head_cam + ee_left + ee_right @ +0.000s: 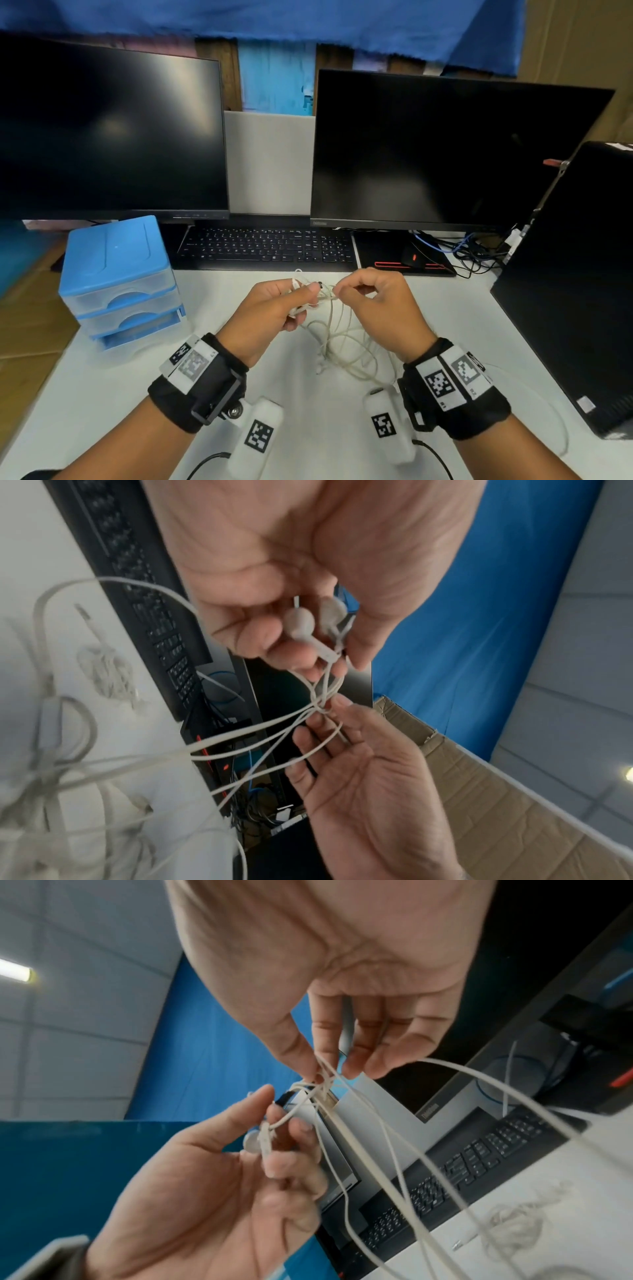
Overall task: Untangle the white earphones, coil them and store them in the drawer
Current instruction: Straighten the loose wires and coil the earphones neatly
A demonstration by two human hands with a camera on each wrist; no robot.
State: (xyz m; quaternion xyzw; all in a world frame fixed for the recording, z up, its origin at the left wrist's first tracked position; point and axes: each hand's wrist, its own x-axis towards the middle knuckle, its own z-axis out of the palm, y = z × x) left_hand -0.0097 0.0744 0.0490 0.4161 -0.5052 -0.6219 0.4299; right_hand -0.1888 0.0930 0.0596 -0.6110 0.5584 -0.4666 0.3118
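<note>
White earphones (337, 337) pinched in both grips, left hand (270, 308) and right hand (380, 301), before ThinkVision monitor (445, 150).

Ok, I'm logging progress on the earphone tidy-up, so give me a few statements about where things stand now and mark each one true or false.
1. The left hand holds both earbuds. True.
2. The right hand rests flat on the table. False: it is raised and pinches the knot in the cable.
3. The white earphones are already coiled. False: loose tangled loops hang from the hands down to the white table.
4. The blue drawer unit stands on the person's left side. True.
5. Both monitors show a lit desktop. False: both screens are dark.
</note>
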